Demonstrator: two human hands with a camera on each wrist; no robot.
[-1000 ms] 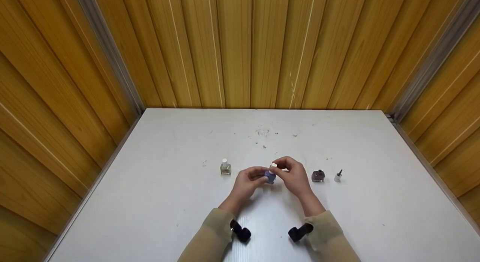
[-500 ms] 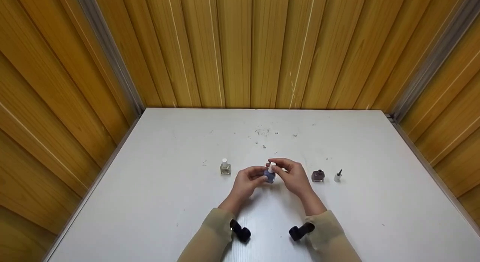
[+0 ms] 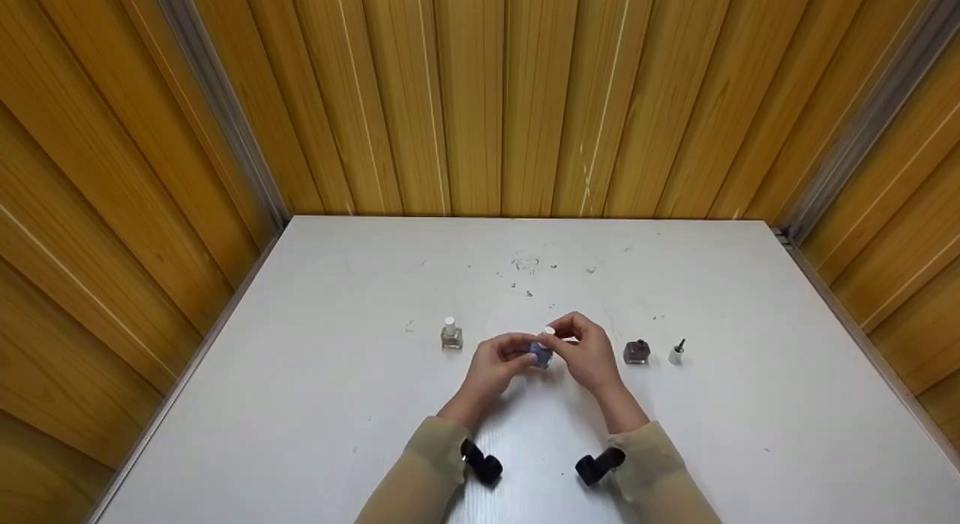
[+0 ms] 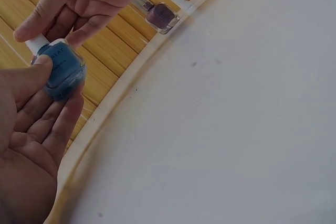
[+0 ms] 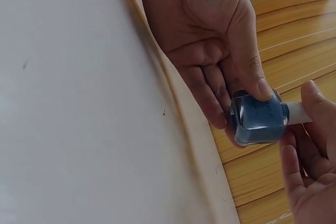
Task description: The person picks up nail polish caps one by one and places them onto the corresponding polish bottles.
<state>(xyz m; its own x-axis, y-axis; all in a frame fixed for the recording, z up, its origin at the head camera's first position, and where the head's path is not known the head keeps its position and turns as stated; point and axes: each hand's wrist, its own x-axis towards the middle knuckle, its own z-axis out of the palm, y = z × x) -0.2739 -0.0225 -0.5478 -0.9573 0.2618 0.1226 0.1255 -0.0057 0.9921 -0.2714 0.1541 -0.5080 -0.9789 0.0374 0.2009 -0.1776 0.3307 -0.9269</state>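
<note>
"White desk (image 3: 300, 419), specked. What is held?"

"Left hand (image 3: 491, 368) and right hand (image 3: 591, 355) meet over it, the left clamped on the blue bottle (image 4: 65, 66)."

"Other bottles?"

"Dark bottle (image 3: 637, 353) stands right, clear bottle (image 3: 451, 339) left."

"Small parts?"

"Right hand pinches the white cap (image 5: 297, 114) at the blue bottle's neck; brush cap (image 3: 676, 356) stands beside the dark bottle."

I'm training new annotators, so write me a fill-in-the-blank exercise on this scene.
The left hand grips the nail polish bottle with ____ contents.
The right hand pinches its cap, coloured ____.
In the head view, the loose brush cap stands to the ____ of the purple bottle.
The clear bottle stands nearer the ____ hand.
Missing words: blue; white; right; left.
</note>
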